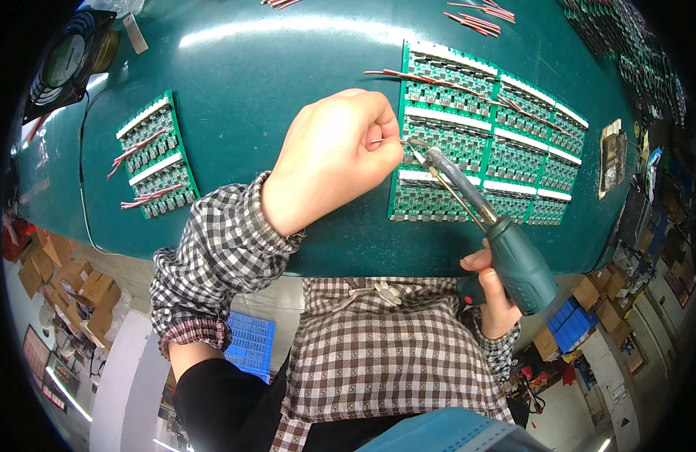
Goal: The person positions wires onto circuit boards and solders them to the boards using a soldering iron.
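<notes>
My left hand (337,151) is closed in a pinch on a thin wire (377,141), whose end points toward the large panel of green circuit boards (446,135). In my right hand (500,307) is a dark green soldering gun (521,265). Its metal barrel reaches up and left, and the tip is close to my left fingertips, over the panel's left part. A thinner tube runs beside the barrel. Several red and white wires (431,80) lie across the panel's upper rows. My left fingers hide part of the wire.
At the left lies a smaller circuit board panel (154,160) with wire pairs on it. A black fan (65,64) stands at the far left, its cable running down the green table (265,75). Loose wires (480,21) lie at the back; a worn small tray (612,158) is at right.
</notes>
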Demonstrator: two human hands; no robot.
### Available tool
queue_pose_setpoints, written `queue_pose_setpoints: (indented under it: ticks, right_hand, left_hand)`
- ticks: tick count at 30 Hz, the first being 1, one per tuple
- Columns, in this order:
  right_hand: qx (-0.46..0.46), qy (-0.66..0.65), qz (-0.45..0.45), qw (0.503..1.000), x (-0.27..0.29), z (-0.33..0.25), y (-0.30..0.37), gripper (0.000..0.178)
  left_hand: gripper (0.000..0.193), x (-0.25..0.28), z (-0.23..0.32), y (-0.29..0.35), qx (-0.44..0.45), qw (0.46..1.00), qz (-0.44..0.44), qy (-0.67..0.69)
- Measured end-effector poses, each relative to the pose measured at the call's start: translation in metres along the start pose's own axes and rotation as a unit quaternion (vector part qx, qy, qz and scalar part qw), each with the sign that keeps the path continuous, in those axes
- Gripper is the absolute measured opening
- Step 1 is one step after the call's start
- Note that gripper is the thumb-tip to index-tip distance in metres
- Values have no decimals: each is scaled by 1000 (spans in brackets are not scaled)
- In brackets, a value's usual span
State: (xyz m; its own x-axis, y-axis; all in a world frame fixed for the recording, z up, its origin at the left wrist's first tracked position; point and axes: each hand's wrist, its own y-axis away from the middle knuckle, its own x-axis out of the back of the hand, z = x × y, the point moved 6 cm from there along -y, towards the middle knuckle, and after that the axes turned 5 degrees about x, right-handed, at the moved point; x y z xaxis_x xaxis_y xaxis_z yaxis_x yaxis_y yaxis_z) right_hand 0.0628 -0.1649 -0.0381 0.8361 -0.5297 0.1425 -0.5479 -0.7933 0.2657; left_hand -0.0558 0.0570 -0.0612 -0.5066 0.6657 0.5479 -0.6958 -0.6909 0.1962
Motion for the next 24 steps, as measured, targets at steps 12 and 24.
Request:
queue_pose_setpoints:
  ticks: [12, 24]
  right_hand:
    - [25, -11, 10, 1000, 1, -4, -1, 40]
    - [18, -33, 6, 999, -4, -4, -3, 42]
  left_hand:
    - [7, 1, 1, 0, -3, 1000, 6, 2]
    - [7, 3, 1, -1, -3, 1000, 5, -12]
